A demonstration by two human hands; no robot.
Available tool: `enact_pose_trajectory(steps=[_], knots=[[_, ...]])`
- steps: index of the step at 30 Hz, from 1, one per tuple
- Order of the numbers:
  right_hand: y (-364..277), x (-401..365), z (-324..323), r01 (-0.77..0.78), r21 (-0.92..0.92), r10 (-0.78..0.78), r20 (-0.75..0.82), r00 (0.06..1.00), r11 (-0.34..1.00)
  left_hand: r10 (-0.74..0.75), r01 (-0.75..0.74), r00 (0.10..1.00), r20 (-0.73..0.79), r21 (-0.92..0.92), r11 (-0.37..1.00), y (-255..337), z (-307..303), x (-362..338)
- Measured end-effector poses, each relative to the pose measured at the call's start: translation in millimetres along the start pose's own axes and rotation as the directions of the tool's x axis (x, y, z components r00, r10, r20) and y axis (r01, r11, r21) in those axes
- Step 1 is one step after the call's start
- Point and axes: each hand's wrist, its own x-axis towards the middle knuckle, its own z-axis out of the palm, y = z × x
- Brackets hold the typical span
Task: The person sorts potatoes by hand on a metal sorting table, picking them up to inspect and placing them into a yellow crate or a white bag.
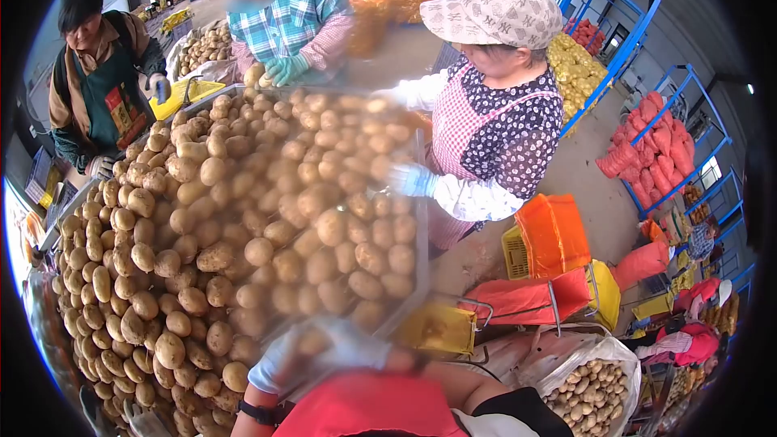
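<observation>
My left hand [278,358], in a light blue glove with a dark band at the wrist, is at the near edge of a large heap of potatoes [259,251]. Its fingers seem curled round a potato [312,343], though the area is blurred. Just to the right, my right hand [356,346], gloved in the same blue, is smeared by motion. It is close to that potato, and its fingers cannot be made out. The brown potatoes fill a sorting table [422,235] with a pale raised rim.
Across the heap stand three people; a gloved hand [413,180] reaches in from the right. An open sack of potatoes [589,392] is at lower right, near yellow [449,328] and orange [554,235] crates. Red sacks [655,146] are stacked behind a blue frame.
</observation>
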Motion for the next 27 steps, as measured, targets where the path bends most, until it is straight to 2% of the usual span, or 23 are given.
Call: enact_pose_trajectory(steps=[3,4,5,7,10,12,13,15,16,17,18,19,20,22,24,25,26,27], knots=[[45.4,-5.8,13.1,-0.064,0.09,0.066,-0.026,0.997,0.994,0.044,-0.042,0.998,-0.033,0.073,0.996,0.4,3.0,-3.3],[39.6,-2.8,10.5,-0.084,0.11,0.088,-0.03,0.996,0.99,0.062,-0.057,0.997,-0.052,0.092,0.994,8.6,7.8,-3.4],[33.1,-6.4,7.7,-0.05,0.046,0.051,-0.031,0.998,0.998,0.08,-0.072,0.994,-0.07,0.112,0.991,16.7,12.7,-3.7],[13.9,-11.9,-3.2,0.026,-0.081,-0.028,-0.025,0.999,0.996,-0.074,0.08,0.993,-0.093,0.07,0.994,22.8,15.9,-4.3],[23.1,-20.1,-1.3,-0.043,0.047,0.041,0.048,0.998,0.998,-0.046,0.051,0.997,-0.056,0.096,0.994,22.9,16.7,-4.2],[-15.8,-32.4,-34.5,-0.164,-0.179,0.148,-0.099,0.984,0.97,-0.038,0.041,0.999,-0.023,0.102,0.994,32.9,15.3,-10.1],[-29.2,-42.7,-54.3,-0.229,-0.28,0.182,-0.183,0.966,0.932,-0.041,0.046,0.998,-0.055,0.097,0.994,32.9,12.5,-9.7],[-6.0,-73.3,-85.6,-0.363,-0.278,0.255,-0.358,0.898,0.889,-0.059,0.071,0.984,-0.165,0.069,0.995,21.4,3.7,-11.2],[1.5,-90.8,-104.4,-0.425,-0.318,0.299,-0.375,0.877,0.847,-0.077,0.09,0.967,-0.242,0.045,0.995,8.1,-2.7,-13.1],[8.3,-107.6,-123.1,-0.485,-0.357,0.34,-0.398,0.852,0.798,0.001,0.029,0.97,-0.244,0.122,0.992,-10.8,-11.9,-14.9],[19.8,-125.5,-138.3,-0.61,-0.44,0.472,-0.389,0.791,0.659,0.08,-0.032,0.968,-0.238,0.2,0.979,-32.9,-22.6,-16.8],[29.4,-141.3,-147.7,-0.701,-0.516,0.59,-0.394,0.705,0.492,-0.029,0.058,0.959,-0.281,0.094,0.994,-22.8,-19.5,-18.0],[32.6,-150.4,-151.9,-0.73,-0.54,0.634,-0.402,0.66,0.418,-0.138,0.14,0.937,-0.32,-0.019,0.99,-12.7,-16.4,-19.2],[38.5,-165.0,-153.9,-0.769,-0.582,0.71,-0.421,0.564,0.264,0.037,0.001,0.964,-0.264,0.139,0.99,-49.4,-24.6,-14.1],[83.4,-187.2,-144.8,-0.848,-0.471,0.738,-0.477,0.477,0.243,0.034,-0.003,0.969,-0.246,0.126,0.992,-49.0,-22.1,-14.9],[98.1,-192.3,-141.7,-0.88,-0.414,0.752,-0.499,0.432,0.231,-0.054,0.065,0.965,-0.258,0.034,0.997,-23.6,-11.0,-17.1],[90.0,-185.0,-140.4,-0.858,-0.428,0.717,-0.499,0.486,0.284,-0.142,0.13,0.953,-0.266,-0.061,0.99,-7.9,-5.3,-16.9],[80.7,-176.6,-136.3,-0.832,-0.443,0.682,-0.495,0.538,0.335,-0.131,0.132,0.957,-0.258,-0.012,0.991,-6.1,-5.8,-15.9]])
